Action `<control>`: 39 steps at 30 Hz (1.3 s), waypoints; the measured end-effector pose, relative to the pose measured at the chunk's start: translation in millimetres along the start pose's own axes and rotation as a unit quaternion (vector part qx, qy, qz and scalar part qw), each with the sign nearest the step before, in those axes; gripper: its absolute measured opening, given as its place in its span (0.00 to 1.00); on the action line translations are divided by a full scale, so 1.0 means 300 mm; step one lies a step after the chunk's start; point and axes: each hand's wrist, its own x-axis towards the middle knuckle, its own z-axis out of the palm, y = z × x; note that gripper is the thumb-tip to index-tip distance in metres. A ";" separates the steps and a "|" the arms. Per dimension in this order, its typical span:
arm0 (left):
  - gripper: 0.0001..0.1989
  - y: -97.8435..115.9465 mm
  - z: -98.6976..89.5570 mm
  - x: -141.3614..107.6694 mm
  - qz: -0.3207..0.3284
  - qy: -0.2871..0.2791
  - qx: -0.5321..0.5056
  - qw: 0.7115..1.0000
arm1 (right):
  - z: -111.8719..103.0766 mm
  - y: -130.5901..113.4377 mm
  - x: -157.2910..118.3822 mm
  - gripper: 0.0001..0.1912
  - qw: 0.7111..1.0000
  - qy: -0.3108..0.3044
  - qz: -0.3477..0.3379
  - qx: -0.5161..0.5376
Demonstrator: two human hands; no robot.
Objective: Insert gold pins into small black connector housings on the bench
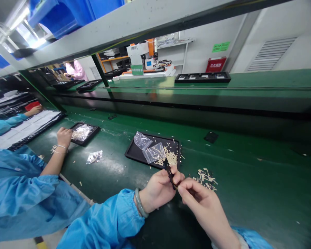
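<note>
My left hand, with a bangle at its wrist, is closed around a thin black plastic part held at a tilt above the bench. At the lower end of that part, the thumb and forefinger of my right hand are pinched together; whatever they hold is too small to make out. Just beyond my hands lies a black tray with a heap of small cream-coloured strips and clear plastic bags. Beside my right hand, a loose pile of cream and dark strips rests on the green bench.
At my left sits a co-worker in a blue sleeve, one hand by a smaller black tray. A small clear bag lies between us. Farther back are a flat black piece and a raised shelf holding a partitioned tray.
</note>
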 end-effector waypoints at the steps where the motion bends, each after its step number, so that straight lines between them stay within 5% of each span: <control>1: 0.09 0.000 0.000 0.000 -0.001 -0.001 -0.001 1.000 | 0.000 -0.001 0.000 0.11 1.000 -0.001 0.001 0.000; 39: 0.08 -0.006 -0.001 0.002 0.005 0.006 0.040 0.999 | -0.008 -0.005 0.001 0.12 1.000 0.018 -0.008 -0.021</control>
